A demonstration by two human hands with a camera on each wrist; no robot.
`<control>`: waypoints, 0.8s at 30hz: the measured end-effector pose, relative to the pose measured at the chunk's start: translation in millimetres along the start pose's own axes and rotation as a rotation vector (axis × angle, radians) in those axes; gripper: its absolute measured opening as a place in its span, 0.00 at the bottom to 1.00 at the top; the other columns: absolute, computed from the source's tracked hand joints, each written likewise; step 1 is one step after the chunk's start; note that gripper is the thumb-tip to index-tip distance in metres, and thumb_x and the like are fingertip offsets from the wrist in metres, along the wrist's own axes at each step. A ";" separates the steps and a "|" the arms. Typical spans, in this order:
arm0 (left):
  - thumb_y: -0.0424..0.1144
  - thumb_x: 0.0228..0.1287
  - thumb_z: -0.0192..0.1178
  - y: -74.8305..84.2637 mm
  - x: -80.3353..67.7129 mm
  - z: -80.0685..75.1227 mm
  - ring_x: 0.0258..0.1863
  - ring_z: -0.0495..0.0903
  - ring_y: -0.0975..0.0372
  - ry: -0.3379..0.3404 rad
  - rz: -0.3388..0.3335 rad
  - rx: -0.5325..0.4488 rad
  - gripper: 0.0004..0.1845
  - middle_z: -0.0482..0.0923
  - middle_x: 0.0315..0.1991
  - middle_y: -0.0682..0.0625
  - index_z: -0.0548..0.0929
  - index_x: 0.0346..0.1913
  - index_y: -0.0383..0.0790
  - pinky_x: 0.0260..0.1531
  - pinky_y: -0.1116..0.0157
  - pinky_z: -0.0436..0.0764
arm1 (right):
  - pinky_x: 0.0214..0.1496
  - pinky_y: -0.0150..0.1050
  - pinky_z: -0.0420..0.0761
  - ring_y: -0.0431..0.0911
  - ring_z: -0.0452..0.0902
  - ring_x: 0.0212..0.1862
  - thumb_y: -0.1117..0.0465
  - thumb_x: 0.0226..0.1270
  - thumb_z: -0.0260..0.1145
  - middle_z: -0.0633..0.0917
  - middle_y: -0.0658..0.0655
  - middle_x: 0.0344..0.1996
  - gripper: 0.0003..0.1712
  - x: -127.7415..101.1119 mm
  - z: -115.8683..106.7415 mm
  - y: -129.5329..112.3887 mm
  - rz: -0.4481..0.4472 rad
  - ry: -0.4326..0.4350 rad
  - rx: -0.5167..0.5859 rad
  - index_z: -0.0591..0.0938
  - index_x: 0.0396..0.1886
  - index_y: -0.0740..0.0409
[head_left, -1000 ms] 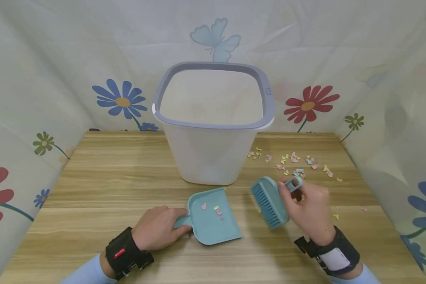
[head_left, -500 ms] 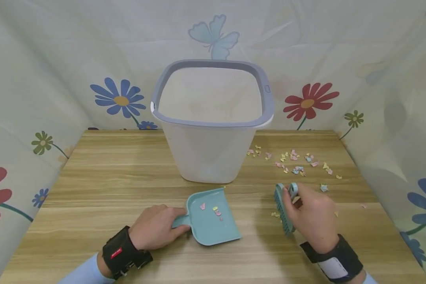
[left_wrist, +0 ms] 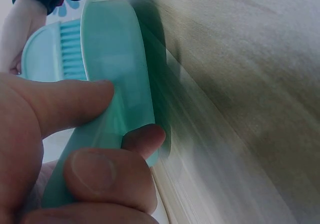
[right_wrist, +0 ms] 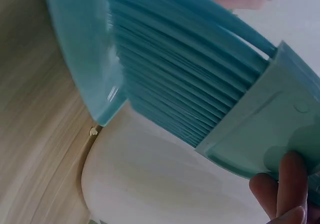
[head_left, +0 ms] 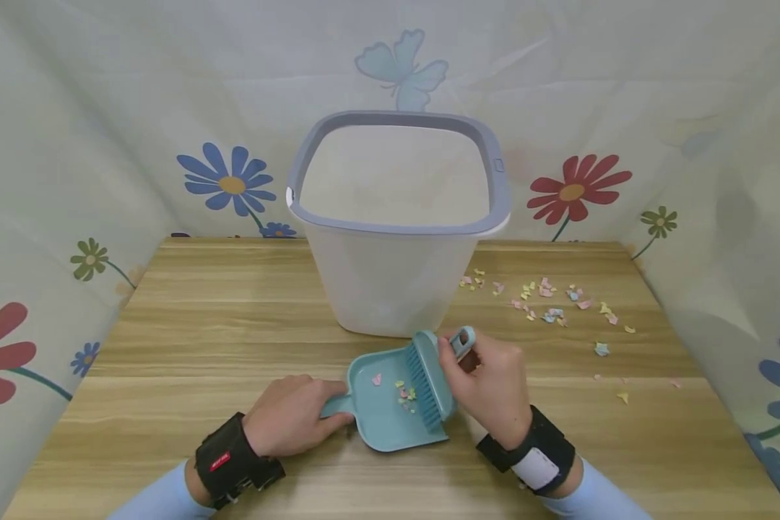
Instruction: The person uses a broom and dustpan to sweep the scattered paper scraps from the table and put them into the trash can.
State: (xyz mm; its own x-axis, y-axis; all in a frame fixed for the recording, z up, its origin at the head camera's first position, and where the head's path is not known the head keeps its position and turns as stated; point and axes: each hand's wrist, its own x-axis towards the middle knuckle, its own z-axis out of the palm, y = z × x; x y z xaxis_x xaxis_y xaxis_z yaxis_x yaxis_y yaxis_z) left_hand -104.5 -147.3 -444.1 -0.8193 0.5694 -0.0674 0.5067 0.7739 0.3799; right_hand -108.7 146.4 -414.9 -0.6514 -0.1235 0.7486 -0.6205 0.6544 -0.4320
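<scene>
Now, step: sweeping paper scraps into the dustpan, by the look of it.
Left hand (head_left: 289, 424): fingers curled round the dustpan (head_left: 390, 404) handle, pan flat on the table (head_left: 188, 325).
Right hand (head_left: 490, 386): fingers clamped on the brush (head_left: 425, 383), bristles at the pan's mouth.
Scraps (head_left: 549, 303): some in the pan, most lying right of the bin (head_left: 396, 224).
Next move: likely calls for reaching the brush to that far scatter.

One dustpan (head_left: 390, 404), one brush (head_left: 429, 375), one bin (head_left: 396, 217), two hands, roughly thirty paper scraps (head_left: 552, 300).
</scene>
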 end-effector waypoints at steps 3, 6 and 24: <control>0.56 0.69 0.66 0.9 0.5 0.5 0.18 0.55 0.71 -0.002 0.014 0.001 0.12 0.53 0.19 0.64 0.80 0.35 0.55 0.19 0.68 0.52 | 0.19 0.24 0.67 0.30 0.69 0.17 0.72 0.59 0.74 0.82 0.46 0.16 0.05 0.4 -5.9 4.1 0.046 0.031 0.018 0.88 0.32 0.58; 0.56 0.70 0.66 0.9 0.6 0.2 0.17 0.55 0.71 -0.008 0.022 0.005 0.12 0.53 0.19 0.64 0.79 0.35 0.55 0.19 0.68 0.52 | 0.19 0.23 0.67 0.30 0.70 0.17 0.71 0.60 0.74 0.84 0.47 0.16 0.04 0.4 -13.5 10.5 0.088 0.034 0.001 0.89 0.33 0.59; 0.59 0.72 0.62 6.2 -3.4 -8.4 0.19 0.61 0.74 -0.085 0.134 -0.090 0.13 0.59 0.21 0.66 0.76 0.36 0.57 0.20 0.71 0.60 | 0.19 0.23 0.70 0.31 0.74 0.16 0.72 0.60 0.73 0.86 0.53 0.17 0.03 -1.9 -22.3 28.0 0.149 0.096 -0.051 0.89 0.33 0.63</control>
State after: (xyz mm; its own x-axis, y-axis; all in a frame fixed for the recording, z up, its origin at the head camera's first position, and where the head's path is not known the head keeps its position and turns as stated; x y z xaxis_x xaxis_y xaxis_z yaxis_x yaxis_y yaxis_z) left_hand -100.8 -146.7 -433.8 -0.7184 0.6902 -0.0867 0.5807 0.6636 0.4716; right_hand -115.1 181.6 -417.2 -0.6880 0.0480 0.7241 -0.4958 0.6976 -0.5172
